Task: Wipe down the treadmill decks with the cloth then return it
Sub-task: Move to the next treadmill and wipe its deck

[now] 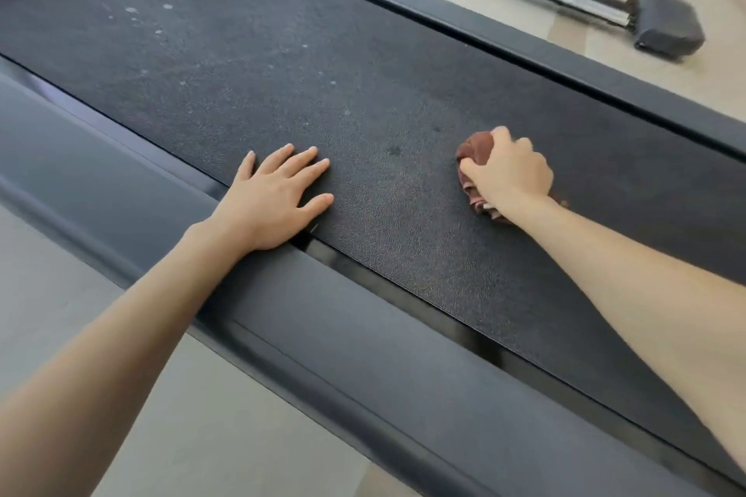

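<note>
A black textured treadmill deck (pixel 250 65) runs diagonally across the view, with pale dusty spots toward its far left end. My right hand (pixel 510 171) is closed around a bunched reddish-brown cloth (pixel 474 147) and presses it onto the belt right of centre. My left hand (pixel 278 198) lies flat with fingers spread on the belt's near edge, its heel over the gap beside the side rail.
A dark grey side rail (pixel 343 319) borders the belt on my side and another rail (pixel 524 40) on the far side. Beyond it, on the beige floor, stands another exercise machine with grey padded feet (pixel 668 24). Grey floor (pixel 48 295) lies at the lower left.
</note>
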{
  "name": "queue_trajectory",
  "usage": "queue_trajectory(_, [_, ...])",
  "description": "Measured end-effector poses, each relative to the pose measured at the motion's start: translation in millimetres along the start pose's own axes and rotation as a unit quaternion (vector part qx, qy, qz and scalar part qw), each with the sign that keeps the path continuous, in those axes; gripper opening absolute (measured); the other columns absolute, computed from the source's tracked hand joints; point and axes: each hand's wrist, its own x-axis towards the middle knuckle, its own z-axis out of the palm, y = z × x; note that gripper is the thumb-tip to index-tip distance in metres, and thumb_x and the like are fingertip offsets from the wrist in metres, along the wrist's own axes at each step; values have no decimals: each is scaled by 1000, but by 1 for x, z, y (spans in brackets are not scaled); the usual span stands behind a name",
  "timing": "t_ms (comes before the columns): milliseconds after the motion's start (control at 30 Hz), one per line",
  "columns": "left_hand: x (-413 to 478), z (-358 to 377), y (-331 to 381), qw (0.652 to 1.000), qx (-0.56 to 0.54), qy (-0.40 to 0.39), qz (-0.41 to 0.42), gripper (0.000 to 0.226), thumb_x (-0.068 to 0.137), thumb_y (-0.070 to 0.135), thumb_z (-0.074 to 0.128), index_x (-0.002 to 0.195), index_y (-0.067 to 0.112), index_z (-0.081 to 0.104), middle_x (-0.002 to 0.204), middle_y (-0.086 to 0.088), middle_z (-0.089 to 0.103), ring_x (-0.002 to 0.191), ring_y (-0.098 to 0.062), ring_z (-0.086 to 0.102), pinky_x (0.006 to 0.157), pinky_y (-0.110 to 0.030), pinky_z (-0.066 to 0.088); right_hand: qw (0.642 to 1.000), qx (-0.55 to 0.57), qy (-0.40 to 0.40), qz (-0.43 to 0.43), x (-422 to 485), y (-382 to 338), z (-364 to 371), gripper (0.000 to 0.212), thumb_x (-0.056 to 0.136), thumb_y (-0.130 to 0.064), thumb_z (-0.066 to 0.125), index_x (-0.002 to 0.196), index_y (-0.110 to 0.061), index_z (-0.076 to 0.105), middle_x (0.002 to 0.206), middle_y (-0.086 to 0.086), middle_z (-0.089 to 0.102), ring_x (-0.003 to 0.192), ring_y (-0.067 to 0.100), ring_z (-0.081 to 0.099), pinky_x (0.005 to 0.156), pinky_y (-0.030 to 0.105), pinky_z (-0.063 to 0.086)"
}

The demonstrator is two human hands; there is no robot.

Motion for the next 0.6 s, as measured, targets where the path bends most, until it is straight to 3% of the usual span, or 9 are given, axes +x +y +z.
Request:
queue_trajectory(167, [-1, 0, -1, 1000, 19, -4, -3, 62, 92, 58, 24, 148, 36, 13, 157, 14, 7, 145, -12, 0, 117, -47, 1, 963, 17, 22, -269, -71, -58, 10, 52, 81, -51, 57, 125, -24, 50, 109, 8, 57, 97, 31, 55, 72, 33, 38])
queue_trajectory(300, [-1, 0, -2, 1000, 24, -11, 2, 65, 88, 61, 21, 148, 37, 11, 157, 15, 6, 145, -12, 0, 117, -47, 1, 920, 30, -9, -390, -76, -51, 3, 53, 79, -56, 59, 124, -29, 51, 104, 1, 58, 94, 25, 58, 72, 32, 41])
queue_trajectory(400, [-2, 0, -3, 1000, 22, -8, -3, 67, 87, 62, 17, 148, 37, 12, 157, 15, 6, 145, -11, 0, 117, -46, 1, 943, 22, -23, -333, -38, -25, 0, 52, 80, -59, 56, 123, -30, 49, 106, 0, 59, 99, 24, 58, 73, 30, 38])
queue_trajectory(500, [-3, -2, -3, 1000, 21, -12, -5, 66, 87, 61, 16, 148, 37, 10, 157, 15, 4, 145, -11, -2, 117, -46, 0, 982, 8, -3, -190, 13, 7, -1, 51, 82, -59, 53, 122, -27, 48, 112, 7, 59, 102, 30, 57, 75, 34, 42])
queue_trajectory(600, [-4, -3, -1, 1000, 26, -15, -1, 67, 86, 62, 14, 148, 37, 9, 157, 15, 2, 145, -11, -3, 117, -45, 0, 998, -28, 6, -61, 64, 25, 3, 57, 86, -57, 51, 127, -18, 46, 119, 15, 57, 109, 38, 53, 83, 42, 45])
